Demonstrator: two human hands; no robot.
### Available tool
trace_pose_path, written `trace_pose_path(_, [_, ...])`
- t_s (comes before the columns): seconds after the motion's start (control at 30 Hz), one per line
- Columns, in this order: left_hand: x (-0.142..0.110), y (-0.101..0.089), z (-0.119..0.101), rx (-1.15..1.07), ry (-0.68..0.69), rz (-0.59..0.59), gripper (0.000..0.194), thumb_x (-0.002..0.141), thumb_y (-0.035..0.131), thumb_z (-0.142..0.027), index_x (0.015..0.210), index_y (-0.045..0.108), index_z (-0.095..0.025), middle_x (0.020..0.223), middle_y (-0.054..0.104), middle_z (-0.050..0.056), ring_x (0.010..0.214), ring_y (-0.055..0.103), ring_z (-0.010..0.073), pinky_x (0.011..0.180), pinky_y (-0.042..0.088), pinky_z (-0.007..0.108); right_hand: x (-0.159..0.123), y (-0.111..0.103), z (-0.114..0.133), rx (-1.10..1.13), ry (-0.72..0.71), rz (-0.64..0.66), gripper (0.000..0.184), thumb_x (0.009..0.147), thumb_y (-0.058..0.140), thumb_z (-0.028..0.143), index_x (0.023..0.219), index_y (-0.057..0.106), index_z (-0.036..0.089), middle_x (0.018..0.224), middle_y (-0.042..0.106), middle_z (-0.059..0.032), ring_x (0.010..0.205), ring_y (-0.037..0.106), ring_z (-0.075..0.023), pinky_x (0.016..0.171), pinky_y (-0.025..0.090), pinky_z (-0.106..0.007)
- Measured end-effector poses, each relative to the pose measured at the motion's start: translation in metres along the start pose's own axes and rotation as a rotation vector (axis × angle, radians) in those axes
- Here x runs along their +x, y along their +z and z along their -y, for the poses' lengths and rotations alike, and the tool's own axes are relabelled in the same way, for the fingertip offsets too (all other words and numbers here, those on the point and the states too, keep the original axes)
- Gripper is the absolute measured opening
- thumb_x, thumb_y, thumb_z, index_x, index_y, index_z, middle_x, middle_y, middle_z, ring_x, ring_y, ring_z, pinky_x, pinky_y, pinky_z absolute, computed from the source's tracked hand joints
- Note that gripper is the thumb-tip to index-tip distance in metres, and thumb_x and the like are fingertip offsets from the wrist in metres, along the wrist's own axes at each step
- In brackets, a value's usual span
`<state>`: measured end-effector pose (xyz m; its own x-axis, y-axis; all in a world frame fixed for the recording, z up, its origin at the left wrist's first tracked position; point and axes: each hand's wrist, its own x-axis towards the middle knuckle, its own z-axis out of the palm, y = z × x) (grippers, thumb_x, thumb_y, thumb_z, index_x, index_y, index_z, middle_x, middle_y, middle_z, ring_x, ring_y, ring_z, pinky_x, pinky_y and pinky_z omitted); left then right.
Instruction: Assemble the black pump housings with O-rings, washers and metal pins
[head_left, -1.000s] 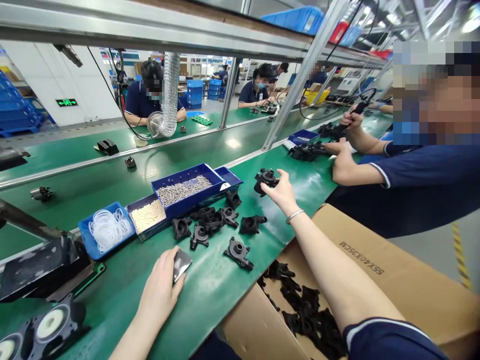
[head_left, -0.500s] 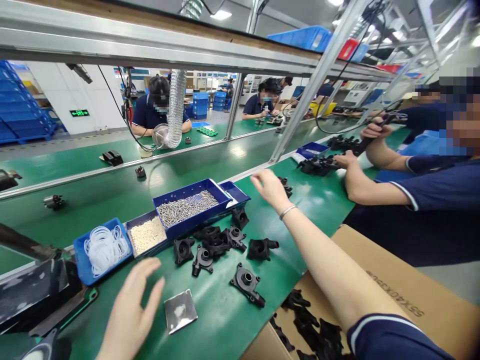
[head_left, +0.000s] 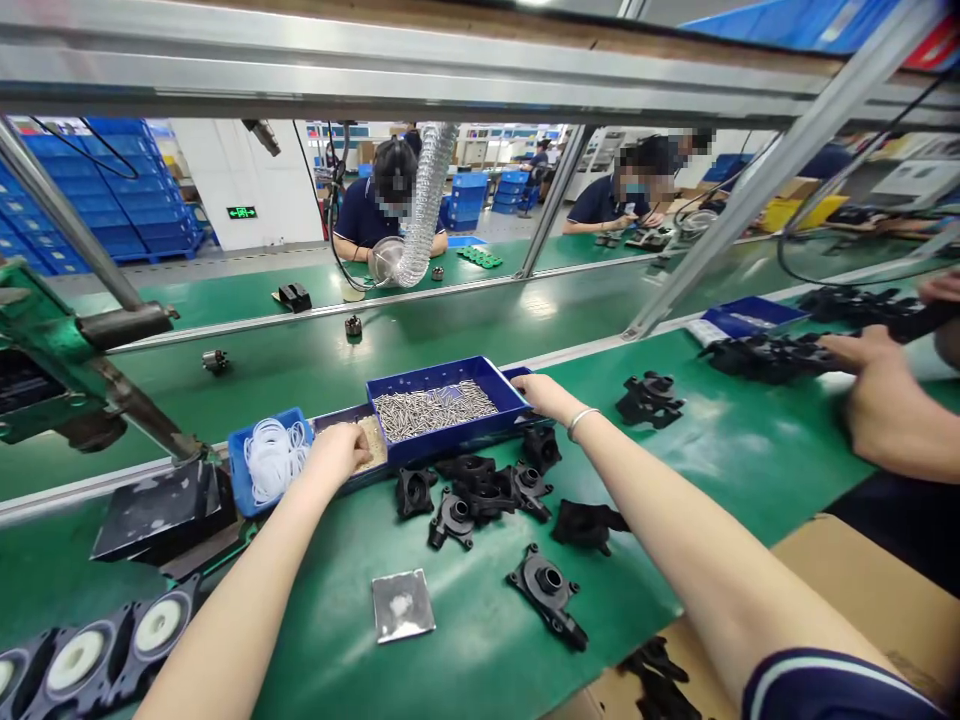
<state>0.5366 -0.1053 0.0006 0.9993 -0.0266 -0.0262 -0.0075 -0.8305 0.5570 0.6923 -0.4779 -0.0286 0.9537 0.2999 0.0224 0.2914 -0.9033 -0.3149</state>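
My left hand reaches into a bin of small cream-coloured pieces, its fingers curled together and their tips partly hidden. At the small blue bin, past the right end of the pin tray, my right hand dips its bunched fingers over the rim; what they touch is hidden. Between the hands stands the larger blue tray of short metal pins. Black plastic housings lie in a cluster in front of it. A single black housing rests nearer me, beside a square metal plate.
White rings fill a blue bin at left, near a dark block and a green metal fixture. Black parts with white discs sit front left. A co-worker's hand handles black parts at right. A cardboard box stands below.
My left hand has moved forward from above the table into the cream-piece bin. My right hand has come to the small blue bin. The view has swung to the right.
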Motion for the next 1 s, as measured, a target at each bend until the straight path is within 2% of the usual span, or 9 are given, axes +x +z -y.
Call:
trace_pose_path(0.07, [0.006, 0.001, 0.003, -0.014, 0.011, 0.012, 0.027, 0.091, 0.067, -0.034, 0.109, 0.067, -0.015, 0.112, 0.067, 0.009, 0.098, 0.066, 0.0219, 0.087, 0.056, 0.042, -0.003, -0.003, -0.001, 0.094, 0.068, 0.005, 0.030, 0.097, 0.062, 0.035, 0.121, 0.063, 0.016, 0.121, 0.064, -0.0080, 0.102, 0.066, -0.0219, 0.087, 0.058, -0.040])
trace_pose_path(0.17, [0.005, -0.001, 0.001, -0.072, 0.019, -0.080, 0.014, 0.081, 0.072, -0.027, 0.075, 0.069, -0.016, 0.087, 0.070, 0.007, 0.087, 0.065, 0.0229, 0.086, 0.052, 0.039, -0.008, -0.013, 0.000, 0.282, 0.153, -0.044, 0.026, 0.097, 0.062, 0.035, 0.113, 0.065, 0.014, 0.110, 0.068, -0.0060, 0.092, 0.067, -0.0182, 0.080, 0.059, -0.036])
trace_pose_path(0.3, [-0.036, -0.007, -0.013, -0.273, 0.012, -0.238, 0.021, 0.087, 0.063, -0.038, 0.088, 0.069, -0.018, 0.091, 0.072, 0.007, 0.084, 0.066, 0.0212, 0.082, 0.053, 0.036, -0.030, -0.038, 0.010, 0.607, 0.189, -0.232, 0.033, 0.097, 0.059, 0.045, 0.095, 0.064, 0.012, 0.081, 0.069, -0.0051, 0.062, 0.066, -0.0128, 0.058, 0.057, -0.027])
trace_pose_path(0.37, [-0.072, -0.007, -0.021, -0.611, -0.037, -0.184, 0.028, 0.085, 0.068, -0.044, 0.090, 0.068, -0.017, 0.083, 0.071, 0.005, 0.077, 0.066, 0.0184, 0.075, 0.054, 0.032, -0.055, -0.050, 0.025, 0.775, 0.147, -0.320, 0.039, 0.093, 0.061, 0.053, 0.095, 0.062, 0.013, 0.080, 0.071, -0.0070, 0.060, 0.067, -0.0132, 0.058, 0.058, -0.027])
trace_pose_path(0.47, [-0.125, 0.001, -0.030, -1.129, -0.219, 0.093, 0.028, 0.075, 0.082, -0.038, 0.086, 0.069, -0.016, 0.075, 0.068, 0.002, 0.069, 0.063, 0.0130, 0.069, 0.053, 0.025, -0.105, -0.053, 0.065, 0.991, 0.046, -0.348, 0.045, 0.083, 0.070, 0.057, 0.100, 0.061, 0.017, 0.092, 0.074, -0.0090, 0.072, 0.072, -0.0159, 0.069, 0.062, -0.032])
trace_pose_path(0.6, [-0.166, 0.023, -0.037, -1.454, -0.352, 0.280, 0.027, 0.072, 0.087, -0.033, 0.079, 0.067, -0.015, 0.069, 0.064, -0.001, 0.061, 0.057, 0.0067, 0.061, 0.049, 0.018, -0.174, -0.028, 0.135, 1.395, -0.043, -0.147, 0.030, 0.082, 0.077, 0.043, 0.092, 0.065, 0.018, 0.094, 0.076, -0.0078, 0.074, 0.072, -0.0162, 0.066, 0.061, -0.030])
trace_pose_path(0.73, [-0.181, 0.041, -0.039, -1.612, -0.383, 0.311, 0.034, 0.070, 0.089, -0.037, 0.072, 0.063, -0.014, 0.064, 0.058, -0.003, 0.053, 0.051, 0.0043, 0.052, 0.046, 0.015, -0.223, 0.009, 0.193, 1.547, -0.070, 0.061, 0.018, 0.085, 0.077, 0.034, 0.087, 0.071, 0.018, 0.071, 0.071, -0.0007, 0.061, 0.067, -0.0129, 0.062, 0.059, -0.028])
trace_pose_path(0.83, [-0.187, 0.045, -0.038, -1.663, -0.416, 0.299, 0.036, 0.070, 0.088, -0.038, 0.070, 0.061, -0.014, 0.063, 0.056, -0.004, 0.053, 0.050, 0.0038, 0.052, 0.046, 0.015, -0.244, 0.028, 0.219, 1.641, -0.080, 0.210, 0.017, 0.086, 0.075, 0.034, 0.094, 0.072, 0.019, 0.076, 0.075, -0.0029, 0.066, 0.071, -0.0160, 0.066, 0.062, -0.032])
trace_pose_path(1.0, [-0.194, 0.046, -0.038, -1.691, -0.418, 0.301, 0.036, 0.073, 0.086, -0.037, 0.069, 0.060, -0.013, 0.062, 0.056, -0.004, 0.053, 0.051, 0.0036, 0.053, 0.048, 0.014, -0.256, 0.041, 0.237, 1.528, -0.169, 0.076, 0.011, 0.089, 0.073, 0.030, 0.092, 0.076, 0.020, 0.083, 0.071, -0.0023, 0.069, 0.069, -0.0129, 0.065, 0.059, -0.026])
